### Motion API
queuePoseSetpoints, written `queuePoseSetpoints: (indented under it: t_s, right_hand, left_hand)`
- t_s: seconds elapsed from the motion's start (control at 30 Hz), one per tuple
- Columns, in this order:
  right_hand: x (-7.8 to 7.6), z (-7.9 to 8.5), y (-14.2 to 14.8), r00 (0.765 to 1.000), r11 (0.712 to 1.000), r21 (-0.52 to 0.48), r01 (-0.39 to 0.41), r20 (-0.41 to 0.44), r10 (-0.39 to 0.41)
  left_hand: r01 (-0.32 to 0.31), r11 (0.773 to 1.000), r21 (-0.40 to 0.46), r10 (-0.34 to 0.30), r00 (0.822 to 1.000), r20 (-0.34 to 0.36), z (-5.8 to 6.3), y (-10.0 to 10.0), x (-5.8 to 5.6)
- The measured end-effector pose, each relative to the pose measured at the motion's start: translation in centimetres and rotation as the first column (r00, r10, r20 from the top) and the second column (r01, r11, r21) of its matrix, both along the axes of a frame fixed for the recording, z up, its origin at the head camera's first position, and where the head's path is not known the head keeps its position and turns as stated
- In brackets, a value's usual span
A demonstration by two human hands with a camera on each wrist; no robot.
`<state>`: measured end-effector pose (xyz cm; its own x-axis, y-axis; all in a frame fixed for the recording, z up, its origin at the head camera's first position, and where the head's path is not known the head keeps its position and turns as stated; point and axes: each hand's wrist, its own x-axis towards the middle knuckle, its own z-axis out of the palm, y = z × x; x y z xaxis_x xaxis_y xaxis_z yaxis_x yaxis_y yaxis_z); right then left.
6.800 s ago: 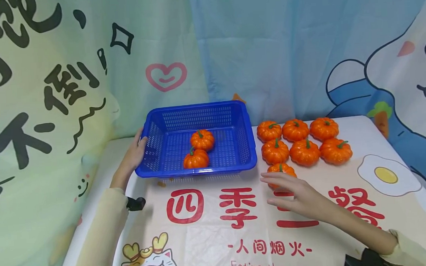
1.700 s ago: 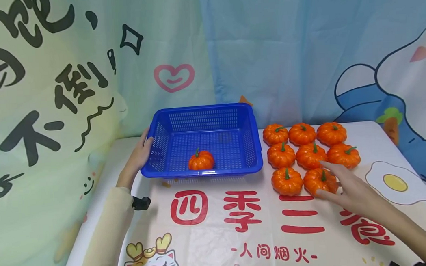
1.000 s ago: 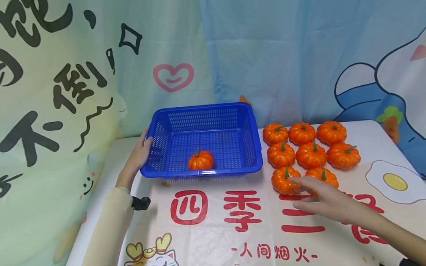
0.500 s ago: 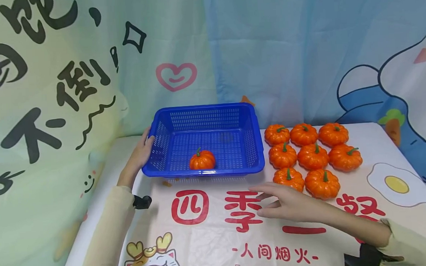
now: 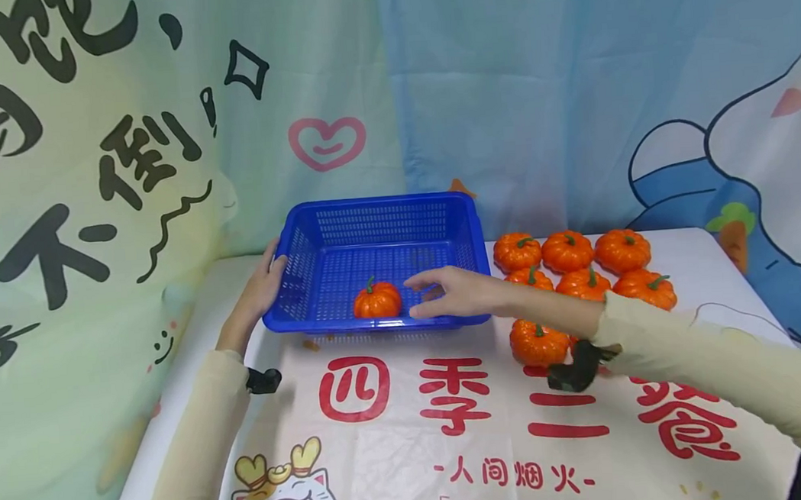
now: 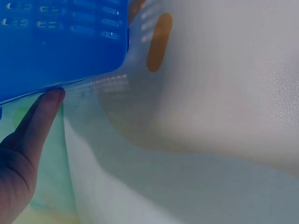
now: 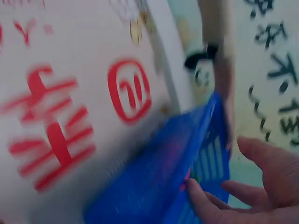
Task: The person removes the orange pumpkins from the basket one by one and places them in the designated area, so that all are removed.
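A blue plastic basket (image 5: 381, 224) stands at the back of the table with one small orange pumpkin (image 5: 378, 301) inside, by its front wall. My left hand (image 5: 265, 281) rests against the basket's left side. In the left wrist view, a straight digit of the left hand (image 6: 30, 144) touches the basket's edge (image 6: 60, 56); other fingers are hidden. Over the basket's front right part reaches my right hand (image 5: 454, 292), fingers spread and holding nothing, just right of the pumpkin. The right wrist view has the right hand (image 7: 261, 186) beside the blurred basket (image 7: 140, 186).
Right of the basket, several pumpkins (image 5: 568, 252) sit in rows on the table. The right sleeve (image 5: 696, 362) partly covers the nearest row, where one pumpkin (image 5: 539, 342) shows. A printed cloth (image 5: 400, 464) covers the table. A patterned curtain (image 5: 488, 107) hangs behind.
One of the basket's two pumpkins has gone, and the nearest table row has gained one. My right hand has left that row and moved left over the basket. The left hand stays put.
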<state>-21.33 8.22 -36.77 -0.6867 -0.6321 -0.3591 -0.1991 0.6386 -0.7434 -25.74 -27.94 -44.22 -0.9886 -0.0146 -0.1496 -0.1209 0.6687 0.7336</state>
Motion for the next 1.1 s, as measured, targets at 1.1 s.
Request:
queuePoseSetpoints:
  t_s: [1.1]
  right_hand:
    - [-7.5,-5.1,-7.5,0.99,0.992,0.118,-0.055,0.137,0.039]
  left_hand:
    - [-0.002,1.0,0.018,0.002,1.0,-0.005,-0.2,-0.1,-0.1]
